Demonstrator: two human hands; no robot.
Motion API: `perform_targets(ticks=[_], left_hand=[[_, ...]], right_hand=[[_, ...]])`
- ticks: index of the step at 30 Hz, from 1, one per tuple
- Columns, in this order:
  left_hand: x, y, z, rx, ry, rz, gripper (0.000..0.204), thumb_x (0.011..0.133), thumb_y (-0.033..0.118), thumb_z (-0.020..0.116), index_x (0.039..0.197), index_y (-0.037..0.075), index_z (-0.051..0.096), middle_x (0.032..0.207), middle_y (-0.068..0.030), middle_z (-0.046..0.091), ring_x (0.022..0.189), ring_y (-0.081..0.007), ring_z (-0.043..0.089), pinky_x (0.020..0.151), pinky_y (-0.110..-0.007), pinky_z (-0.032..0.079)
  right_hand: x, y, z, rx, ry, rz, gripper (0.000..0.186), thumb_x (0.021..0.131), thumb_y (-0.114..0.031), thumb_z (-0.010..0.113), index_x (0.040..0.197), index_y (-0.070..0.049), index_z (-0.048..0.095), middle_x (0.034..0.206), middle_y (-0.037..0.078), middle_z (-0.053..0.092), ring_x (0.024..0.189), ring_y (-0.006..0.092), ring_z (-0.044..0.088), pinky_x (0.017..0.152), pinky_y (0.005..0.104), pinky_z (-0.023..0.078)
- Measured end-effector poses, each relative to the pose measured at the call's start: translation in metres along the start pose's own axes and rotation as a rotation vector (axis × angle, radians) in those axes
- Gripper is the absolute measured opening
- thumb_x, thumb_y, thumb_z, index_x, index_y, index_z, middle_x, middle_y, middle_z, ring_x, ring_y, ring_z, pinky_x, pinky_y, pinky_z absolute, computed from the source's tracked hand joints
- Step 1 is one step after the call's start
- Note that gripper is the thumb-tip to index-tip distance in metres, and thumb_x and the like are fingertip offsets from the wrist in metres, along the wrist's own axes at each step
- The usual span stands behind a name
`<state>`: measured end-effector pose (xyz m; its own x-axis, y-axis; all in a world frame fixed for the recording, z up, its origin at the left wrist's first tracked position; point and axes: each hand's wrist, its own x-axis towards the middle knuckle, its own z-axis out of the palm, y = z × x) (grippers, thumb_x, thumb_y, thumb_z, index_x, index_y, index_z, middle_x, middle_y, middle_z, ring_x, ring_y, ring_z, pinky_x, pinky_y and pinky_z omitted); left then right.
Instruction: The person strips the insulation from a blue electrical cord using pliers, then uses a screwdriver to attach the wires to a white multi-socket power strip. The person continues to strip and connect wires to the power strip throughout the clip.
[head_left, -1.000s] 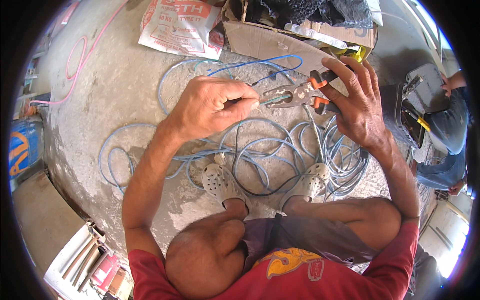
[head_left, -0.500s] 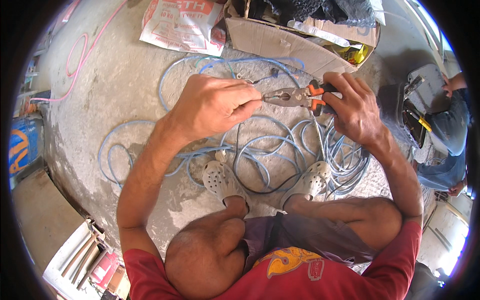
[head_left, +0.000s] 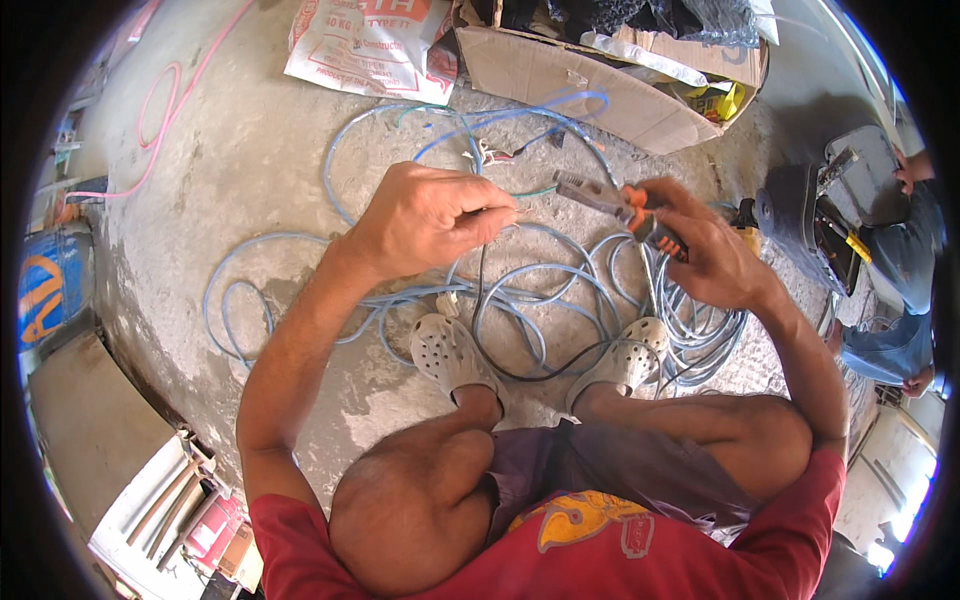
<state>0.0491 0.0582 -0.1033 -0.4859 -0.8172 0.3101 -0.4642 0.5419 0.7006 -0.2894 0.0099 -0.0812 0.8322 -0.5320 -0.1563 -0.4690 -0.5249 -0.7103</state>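
My left hand (head_left: 437,218) is closed in a pinch, with a thin wire end (head_left: 519,209) just showing at its fingertips. In my right hand (head_left: 715,250) is a pair of pliers (head_left: 597,192) with orange and black handles. Their jaws point up and to the left, apart from my left fingertips, and the tool is a little blurred. A short green wire (head_left: 537,191) shows between the left hand and the jaws. Below both hands, loops of blue-grey cable (head_left: 560,268) lie on the floor, with a black cable (head_left: 482,330) running among them.
A cardboard box (head_left: 580,88) full of odds and ends stands ahead, beside a white and red sack (head_left: 365,55). On the right is an open black toolbox (head_left: 785,215), with another person's hand (head_left: 912,170) near it. A pink hose (head_left: 172,118) lies far left.
The pliers have come away from my left fingertips, moving right and tilting, with the jaws now angled up-left. My left hand keeps its pinch nearly in place.
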Motion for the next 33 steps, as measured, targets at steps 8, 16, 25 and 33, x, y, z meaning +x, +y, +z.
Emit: perform_targets(ticks=[8,16,25,33], left_hand=[[0.01,0.012,-0.01,-0.234,-0.129,-0.259,0.015,0.088,0.014,0.072,0.092,0.0,0.073,0.071,-0.007,0.069,0.06,-0.0097,0.058,0.054,-0.026,0.045],[0.016,0.015,-0.012,-0.248,-0.126,-0.247,0.014,0.088,0.013,0.072,0.09,-0.001,0.073,0.073,-0.0073,0.071,0.061,-0.0106,0.061,0.054,-0.026,0.046],[0.013,0.013,-0.006,-0.164,-0.064,-0.107,0.012,0.084,0.011,0.075,0.089,0.0,0.073,0.074,-0.0092,0.071,0.06,-0.014,0.064,0.054,-0.028,0.048],[0.011,0.015,-0.008,-0.149,-0.101,-0.117,0.008,0.084,0.009,0.073,0.086,0.002,0.074,0.067,-0.0068,0.068,0.053,-0.011,0.059,0.049,-0.027,0.045]], right_hand=[[0.017,-0.021,-0.012,-0.765,0.338,-0.192,0.043,0.066,-0.006,0.072,0.109,-0.01,0.071,0.137,0.005,0.05,0.123,0.0291,0.048,0.104,0.0491,0.038],[0.018,-0.022,-0.01,-0.803,0.367,-0.209,0.035,0.066,-0.011,0.071,0.102,-0.011,0.072,0.131,0.002,0.052,0.115,0.0252,0.051,0.097,0.0452,0.042],[0.016,-0.017,-0.008,-0.813,0.312,-0.274,0.026,0.062,-0.01,0.07,0.088,-0.007,0.068,0.12,0.005,0.055,0.096,0.0224,0.056,0.08,0.0378,0.046],[0.016,-0.021,-0.004,-0.806,0.344,-0.293,0.028,0.061,-0.009,0.069,0.089,-0.007,0.068,0.12,0.005,0.054,0.103,0.0244,0.055,0.084,0.0407,0.046]])
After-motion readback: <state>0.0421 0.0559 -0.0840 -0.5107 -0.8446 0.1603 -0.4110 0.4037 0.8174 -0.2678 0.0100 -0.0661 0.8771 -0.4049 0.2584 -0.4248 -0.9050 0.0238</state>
